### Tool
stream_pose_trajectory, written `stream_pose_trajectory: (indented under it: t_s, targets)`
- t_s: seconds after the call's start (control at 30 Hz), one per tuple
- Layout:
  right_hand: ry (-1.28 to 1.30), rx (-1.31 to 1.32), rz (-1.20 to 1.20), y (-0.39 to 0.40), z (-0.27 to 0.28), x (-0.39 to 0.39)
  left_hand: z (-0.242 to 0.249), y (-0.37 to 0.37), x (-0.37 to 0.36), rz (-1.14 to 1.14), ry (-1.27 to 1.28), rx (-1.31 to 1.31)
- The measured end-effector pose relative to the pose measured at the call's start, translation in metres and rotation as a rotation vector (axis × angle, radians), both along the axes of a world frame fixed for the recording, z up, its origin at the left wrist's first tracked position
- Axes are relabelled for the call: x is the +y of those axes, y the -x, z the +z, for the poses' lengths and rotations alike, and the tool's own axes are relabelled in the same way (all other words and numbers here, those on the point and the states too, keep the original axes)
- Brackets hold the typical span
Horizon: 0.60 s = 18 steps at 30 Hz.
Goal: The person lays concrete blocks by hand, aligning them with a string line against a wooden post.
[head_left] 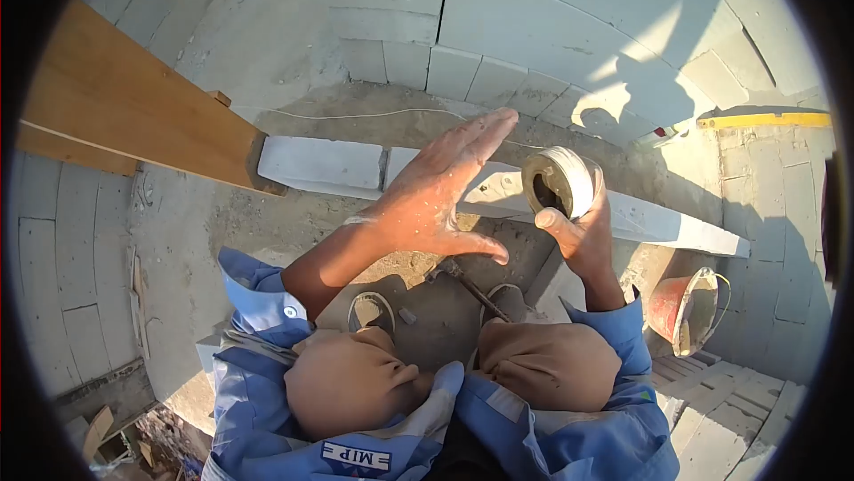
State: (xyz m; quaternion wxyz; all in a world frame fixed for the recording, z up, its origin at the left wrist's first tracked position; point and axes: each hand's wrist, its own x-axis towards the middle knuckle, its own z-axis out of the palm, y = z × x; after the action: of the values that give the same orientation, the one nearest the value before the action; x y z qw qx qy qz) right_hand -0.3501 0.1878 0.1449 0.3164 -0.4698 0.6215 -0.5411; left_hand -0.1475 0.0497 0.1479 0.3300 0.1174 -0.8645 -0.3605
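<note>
My left hand (427,196) is held out over the row of white blocks, fingers stretched together and thumb apart, with nothing in it. White dust or mortar flecks its skin. In my right hand (583,241) is a spool of white string (571,180), gripped between thumb and fingers with its hollow core facing left. A thin white string (356,115) runs along the floor behind the blocks. Below both hands, a hammer (471,285) lies on the ground between my shoes. The row of white blocks (320,164) crosses beneath my hands.
A large wooden board (133,99) meets the row's left end. To the right hangs or stands a tilted reddish bucket (673,305) with a wire handle. A yellow spirit level (765,121) lies by the right wall. Block walls (534,10) surround the space; stacked blocks (721,428) sit lower right.
</note>
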Motion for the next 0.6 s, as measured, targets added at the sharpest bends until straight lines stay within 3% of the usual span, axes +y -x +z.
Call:
stream_pose_trajectory:
  t_s: [0.07,0.1,0.13,0.2,0.33,0.4,0.47,0.53,0.6]
  targets:
    - [0.012,-0.125,0.076,-0.005,-0.014,0.003,-0.011,0.033,0.013,-0.091,0.048,-0.102]
    - [0.046,-0.186,0.087,-0.005,-0.023,0.005,-0.027,0.045,0.019,-0.106,-0.065,-0.065]
    - [-0.034,-0.136,0.101,0.0,-0.022,0.012,-0.038,0.054,0.026,-0.116,-0.183,-0.03]
    - [0.087,0.049,0.117,0.011,-0.03,0.02,-0.051,0.06,0.032,-0.132,-0.257,-0.09]
    - [0.002,-0.099,0.264,0.039,-0.012,0.036,-0.05,0.067,0.037,-0.089,-0.226,0.004]
    - [0.047,0.076,0.196,0.042,-0.011,0.042,-0.046,0.071,0.038,-0.135,-0.357,0.07]
    - [0.067,0.056,0.151,0.042,-0.01,0.044,-0.044,0.073,0.04,-0.137,-0.402,0.046]
    - [0.09,0.04,0.11,0.041,-0.003,0.042,-0.043,0.073,0.04,-0.156,-0.499,-0.088]
    - [0.185,0.201,0.064,0.043,0.015,0.039,-0.037,0.071,0.044,-0.154,-0.55,-0.124]
